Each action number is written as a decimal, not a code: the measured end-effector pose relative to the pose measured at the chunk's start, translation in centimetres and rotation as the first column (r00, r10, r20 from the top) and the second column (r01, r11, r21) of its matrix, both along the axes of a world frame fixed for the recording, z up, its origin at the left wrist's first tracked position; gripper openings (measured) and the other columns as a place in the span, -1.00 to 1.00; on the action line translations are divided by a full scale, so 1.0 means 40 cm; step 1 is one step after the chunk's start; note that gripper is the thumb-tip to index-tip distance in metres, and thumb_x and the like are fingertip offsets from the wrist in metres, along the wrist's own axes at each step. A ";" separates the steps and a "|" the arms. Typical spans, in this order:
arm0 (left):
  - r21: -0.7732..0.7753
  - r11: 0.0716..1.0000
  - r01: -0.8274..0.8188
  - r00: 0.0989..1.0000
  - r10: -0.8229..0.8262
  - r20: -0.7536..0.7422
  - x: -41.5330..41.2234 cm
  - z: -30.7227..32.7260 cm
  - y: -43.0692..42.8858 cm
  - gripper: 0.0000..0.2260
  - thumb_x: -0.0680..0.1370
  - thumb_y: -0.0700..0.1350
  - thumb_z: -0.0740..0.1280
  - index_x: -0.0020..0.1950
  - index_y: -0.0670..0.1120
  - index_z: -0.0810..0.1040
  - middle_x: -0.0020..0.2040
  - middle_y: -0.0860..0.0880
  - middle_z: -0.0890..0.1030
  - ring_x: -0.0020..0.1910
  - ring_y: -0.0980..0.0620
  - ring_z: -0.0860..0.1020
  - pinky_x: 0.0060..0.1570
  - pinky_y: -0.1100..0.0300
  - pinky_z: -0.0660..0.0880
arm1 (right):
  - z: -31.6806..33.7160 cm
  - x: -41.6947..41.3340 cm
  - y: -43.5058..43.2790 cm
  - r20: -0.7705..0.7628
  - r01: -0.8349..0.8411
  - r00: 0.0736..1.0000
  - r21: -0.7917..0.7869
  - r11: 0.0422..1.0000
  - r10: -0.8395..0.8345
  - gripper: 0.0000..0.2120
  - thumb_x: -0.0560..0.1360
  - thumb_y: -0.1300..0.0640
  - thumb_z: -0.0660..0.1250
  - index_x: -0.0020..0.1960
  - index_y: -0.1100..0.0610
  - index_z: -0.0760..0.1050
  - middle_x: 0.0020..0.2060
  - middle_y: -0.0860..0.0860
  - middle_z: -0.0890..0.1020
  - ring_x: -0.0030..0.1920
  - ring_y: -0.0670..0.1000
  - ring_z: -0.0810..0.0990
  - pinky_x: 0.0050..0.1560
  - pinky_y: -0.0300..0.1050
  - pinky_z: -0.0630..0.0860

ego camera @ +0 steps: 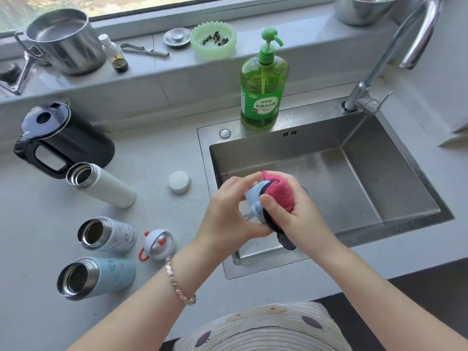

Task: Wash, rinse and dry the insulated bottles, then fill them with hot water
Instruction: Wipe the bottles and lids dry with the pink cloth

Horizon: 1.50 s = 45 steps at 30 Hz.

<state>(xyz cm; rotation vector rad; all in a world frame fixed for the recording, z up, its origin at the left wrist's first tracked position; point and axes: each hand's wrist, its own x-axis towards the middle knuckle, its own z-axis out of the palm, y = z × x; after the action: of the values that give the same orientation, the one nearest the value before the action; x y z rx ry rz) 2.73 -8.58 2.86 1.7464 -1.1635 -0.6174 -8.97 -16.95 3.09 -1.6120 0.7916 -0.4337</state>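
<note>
A large stainless-steel pot (64, 40) stands at upper left on the grey windowsill (314, 31). Right of it lie a small white-capped spray bottle (114, 53), a metal peeler (144, 50), a round steel sink plug (177, 38) and a pale green scalloped plastic dish (214, 41). A steel bowl (362, 8) sits at upper right.

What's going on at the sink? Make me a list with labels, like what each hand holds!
Place: steel sink
Left hand: left hand grips a pale blue plastic lid
Right hand: right hand holds a pink cloth against that lid
Bottles: tall white bottle, short white patterned bottle, pale blue bottle, all open on the grey counter
Loose lids: round white cap, grey dome lid with red strap
Nearby: black kettle, green soap pump bottle
</note>
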 end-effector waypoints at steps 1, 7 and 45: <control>0.033 0.999 -0.032 0.993 0.035 -0.111 -0.001 0.010 -0.002 -0.35 0.13 -0.13 0.56 0.17 0.17 0.47 -0.03 0.13 0.57 -0.02 0.25 0.54 0.04 0.42 0.45 | 0.002 -0.001 -0.007 0.045 -0.007 0.999 0.046 0.999 0.005 -0.62 0.35 -0.19 0.34 0.12 -0.12 0.44 -0.04 -0.12 0.62 -0.03 -0.11 0.60 -0.05 -0.30 0.51; 0.269 0.956 -0.113 0.646 0.276 -0.711 0.009 0.037 -0.011 -0.57 0.21 -0.17 0.59 0.03 -0.08 0.58 -0.11 -0.06 0.66 -0.18 0.05 0.66 -0.21 0.25 0.57 | -0.008 -0.010 -0.019 0.128 -0.039 0.992 0.129 0.991 0.023 -0.61 0.29 -0.26 0.28 0.06 -0.12 0.47 -0.11 -0.25 0.63 -0.08 -0.18 0.61 -0.08 -0.32 0.51; 0.370 0.921 0.119 0.847 0.101 -0.523 -0.007 0.057 0.069 -0.39 0.09 -0.01 0.60 0.10 0.28 0.53 -0.04 -0.02 0.66 -0.16 -0.02 0.67 0.01 0.06 0.58 | 0.036 -0.058 0.036 0.104 0.059 0.992 0.132 0.990 -0.073 -0.84 0.44 -0.03 0.36 0.01 -0.04 0.52 0.07 -0.27 0.59 0.07 -0.30 0.54 0.04 -0.48 0.39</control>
<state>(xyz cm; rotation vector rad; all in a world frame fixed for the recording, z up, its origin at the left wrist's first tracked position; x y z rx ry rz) 2.47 -5.82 5.13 1.7193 -0.6784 -1.3235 -11.28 -15.52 4.51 -1.4338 0.7762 -0.5040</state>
